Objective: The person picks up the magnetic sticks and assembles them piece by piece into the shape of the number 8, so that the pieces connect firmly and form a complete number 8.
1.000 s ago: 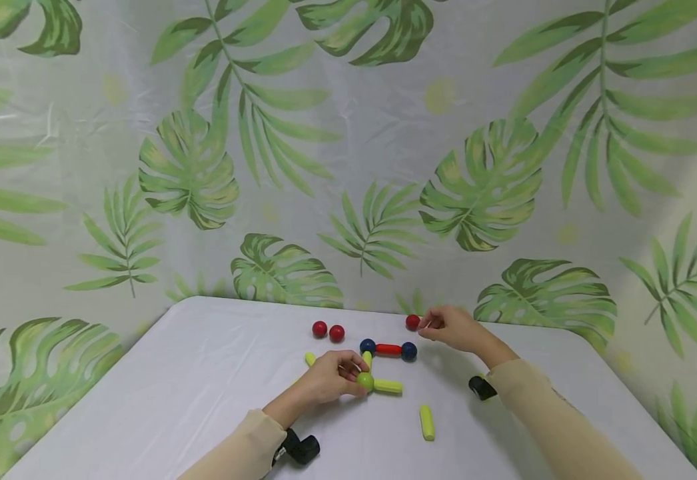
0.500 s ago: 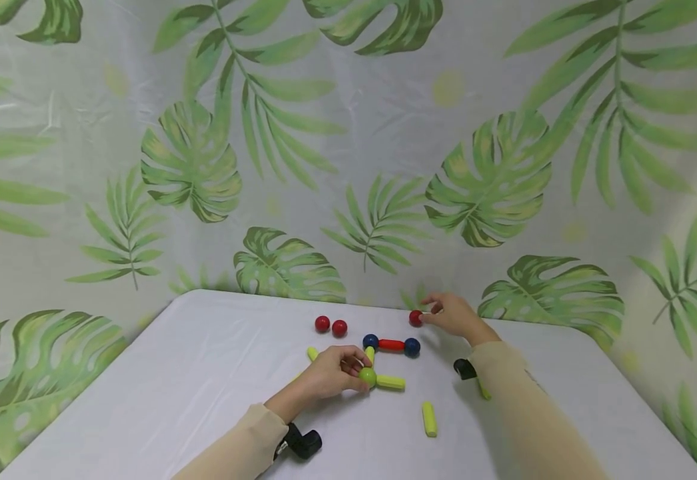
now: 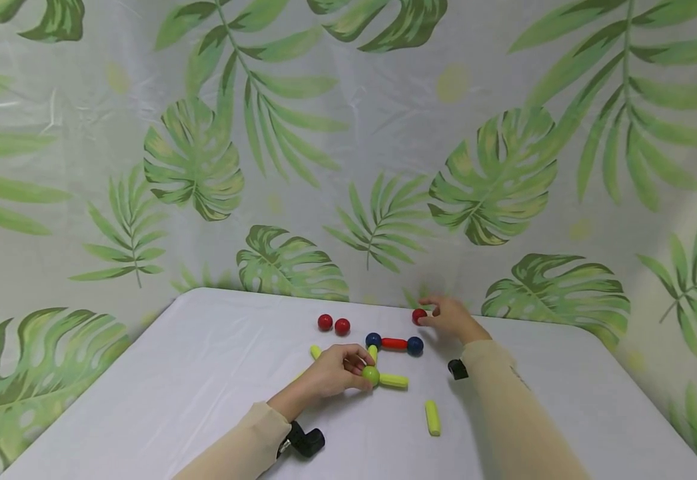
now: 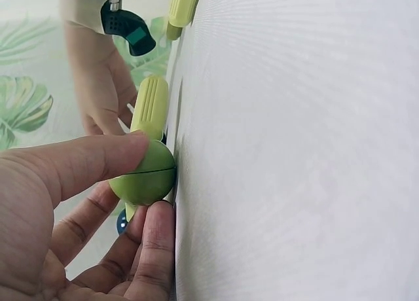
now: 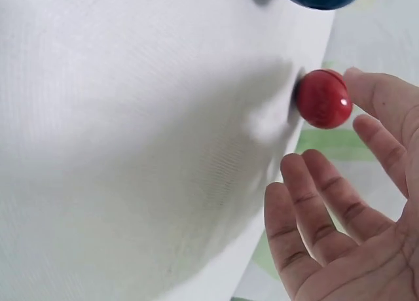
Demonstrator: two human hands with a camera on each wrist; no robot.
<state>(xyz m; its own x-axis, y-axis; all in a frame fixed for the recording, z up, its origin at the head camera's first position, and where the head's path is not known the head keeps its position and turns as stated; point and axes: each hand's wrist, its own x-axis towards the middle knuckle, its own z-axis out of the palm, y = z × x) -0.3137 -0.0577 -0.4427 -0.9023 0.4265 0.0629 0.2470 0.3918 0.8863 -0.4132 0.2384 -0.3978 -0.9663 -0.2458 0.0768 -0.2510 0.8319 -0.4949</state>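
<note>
My left hand (image 3: pixel 339 370) pinches a green ball (image 3: pixel 371 376) between thumb and fingers; the left wrist view shows the ball's dark seam (image 4: pixel 144 172). From that ball a yellow-green rod (image 3: pixel 394 381) sticks out to the right, and another rod (image 3: pixel 373 355) runs back to a dark blue ball (image 3: pixel 374 341). A red rod (image 3: pixel 394 344) joins it to a second blue ball (image 3: pixel 415 346). At the far edge my right hand (image 3: pixel 449 320) is beside a red ball (image 5: pixel 324 98). Its thumb tip is at the ball, the other fingers spread apart, gripping nothing.
Two red balls (image 3: pixel 325 323) sit side by side behind the left hand. A loose yellow-green rod (image 3: pixel 433 418) lies nearer me, and another rod (image 3: pixel 316 351) is partly hidden by the left hand. The white table (image 3: pixel 144 400) ends at a leaf-patterned curtain (image 3: pixel 384 133).
My right hand has moved forward and slightly left, up to the red ball at the far edge. My left hand keeps its pinch on the green ball. The head view has shifted slightly.
</note>
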